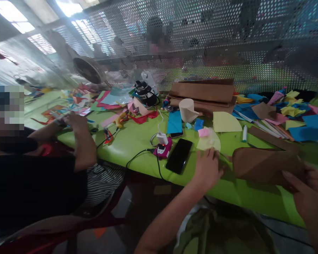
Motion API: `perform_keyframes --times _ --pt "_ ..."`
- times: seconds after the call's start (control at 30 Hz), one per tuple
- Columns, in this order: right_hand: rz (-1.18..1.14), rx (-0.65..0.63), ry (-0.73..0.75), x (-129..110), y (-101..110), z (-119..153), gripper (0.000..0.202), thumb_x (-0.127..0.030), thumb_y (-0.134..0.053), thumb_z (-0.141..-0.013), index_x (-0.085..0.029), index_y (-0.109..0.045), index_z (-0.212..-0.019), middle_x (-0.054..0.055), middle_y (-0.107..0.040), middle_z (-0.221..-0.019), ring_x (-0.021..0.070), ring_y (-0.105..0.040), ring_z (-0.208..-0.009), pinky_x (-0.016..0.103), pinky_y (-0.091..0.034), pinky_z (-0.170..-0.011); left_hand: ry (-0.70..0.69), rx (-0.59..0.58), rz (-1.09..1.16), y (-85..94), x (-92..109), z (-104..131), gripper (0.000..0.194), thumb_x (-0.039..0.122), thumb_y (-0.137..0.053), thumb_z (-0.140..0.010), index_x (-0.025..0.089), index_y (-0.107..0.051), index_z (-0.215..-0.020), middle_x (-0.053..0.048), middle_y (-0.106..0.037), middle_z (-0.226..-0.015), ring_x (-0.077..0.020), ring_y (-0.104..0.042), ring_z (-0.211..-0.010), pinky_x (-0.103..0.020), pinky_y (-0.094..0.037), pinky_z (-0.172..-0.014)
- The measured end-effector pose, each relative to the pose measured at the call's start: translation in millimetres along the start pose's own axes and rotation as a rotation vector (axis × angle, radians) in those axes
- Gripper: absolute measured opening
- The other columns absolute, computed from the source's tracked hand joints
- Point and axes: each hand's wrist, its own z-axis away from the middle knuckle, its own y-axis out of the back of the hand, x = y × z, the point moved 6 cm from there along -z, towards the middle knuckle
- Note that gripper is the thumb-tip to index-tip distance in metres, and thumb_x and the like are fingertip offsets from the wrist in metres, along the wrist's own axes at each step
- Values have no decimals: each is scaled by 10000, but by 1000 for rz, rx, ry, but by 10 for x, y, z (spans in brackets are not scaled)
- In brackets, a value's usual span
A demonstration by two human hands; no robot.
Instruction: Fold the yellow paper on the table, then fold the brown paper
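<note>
A folded brown paper piece (264,164) lies tilted over the front of the green table (138,141). My right hand (307,190) grips its right end. My left hand (208,169) rests on the table at its left tip, fingers bent, touching a pale yellow paper (209,143). Whether the left hand pinches the brown paper I cannot tell. A black phone (178,156) lies just left of that hand.
A pink charger with cables (162,150), a paper cup (188,110), stacked brown card (203,93), coloured paper scraps (293,116) and a marker (244,133) cover the table. A person at left (77,141) works on paper. Mesh screen (201,42) behind.
</note>
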Motion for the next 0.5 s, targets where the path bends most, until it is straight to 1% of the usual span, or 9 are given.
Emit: perform_keyframes --times 0.07,0.13,0.17,0.23,0.3,0.37,0.4,0.43,0.5 --pt "-11 -2 -27 4 27 -15 648 -326 -1018 -401 -319 -792 -1008 -6 -773 -1091 197 -679 -928 280 -610 -735 -79 -7 31 2 174 147 622 538 -485 -1104 120 -563 -1557 -203 -543 -1657 -374 -496 -1518 -614 -352 -1272" --pt "-17 -1 -54 -26 22 -5 663 -310 -1012 -403 -328 -785 -1025 -2 -766 -1097 206 -678 -902 302 -601 -689 -138 -17 77 15 292 259 591 538 -475 -1111 135 -591 -1528 -186 -601 -1602 -364 -542 -1464 -575 -395 -1237" --pt "-18 8 -63 -55 15 9 666 -318 -1007 -393 -323 -780 -1019 3 -761 -1087 207 -674 -878 313 -596 -672 -155 -20 101 27 320 290 577 534 -474 -1114 146 -595 -1523 -174 -616 -1589 -356 -560 -1443 -552 -419 -1217" --pt "-28 46 -73 -128 3 47 658 -345 -1000 -367 -300 -770 -981 12 -748 -1055 202 -661 -850 329 -591 -677 -158 -11 140 60 300 298 525 499 -483 -1120 170 -605 -1510 -149 -617 -1598 -338 -575 -1432 -512 -445 -1192" --pt "-59 83 -54 -213 4 84 626 -366 -993 -359 -282 -755 -932 11 -732 -1030 199 -650 -868 357 -603 -770 -142 20 152 102 211 245 451 419 -475 -1129 188 -624 -1487 -125 -578 -1647 -315 -541 -1486 -495 -423 -1225" --pt "-94 91 -6 -292 22 105 587 -355 -987 -371 -274 -743 -899 8 -722 -1022 214 -660 -935 410 -594 -937 -151 40 141 127 113 164 421 332 -440 -1135 202 -626 -1490 -105 -538 -1688 -282 -477 -1559 -491 -366 -1281" --pt "-110 91 23 -323 41 110 563 -346 -980 -385 -271 -741 -889 8 -721 -1025 226 -667 -982 436 -567 -1026 -167 33 126 124 75 121 430 306 -427 -1135 209 -612 -1511 -97 -521 -1703 -269 -451 -1582 -493 -344 -1300" --pt "-116 101 50 -346 72 113 536 -336 -974 -392 -267 -740 -870 11 -719 -1017 237 -672 -1023 454 -533 -1097 -183 17 103 111 45 81 445 298 -422 -1134 215 -596 -1534 -92 -510 -1712 -267 -434 -1597 -505 -330 -1310" --pt "-96 144 90 -364 155 112 482 -329 -961 -412 -258 -747 -838 22 -727 -1012 261 -681 -1083 471 -481 -1171 -188 -10 43 80 0 6 477 322 -428 -1134 222 -556 -1583 -96 -495 -1722 -290 -408 -1617 -549 -319 -1315"
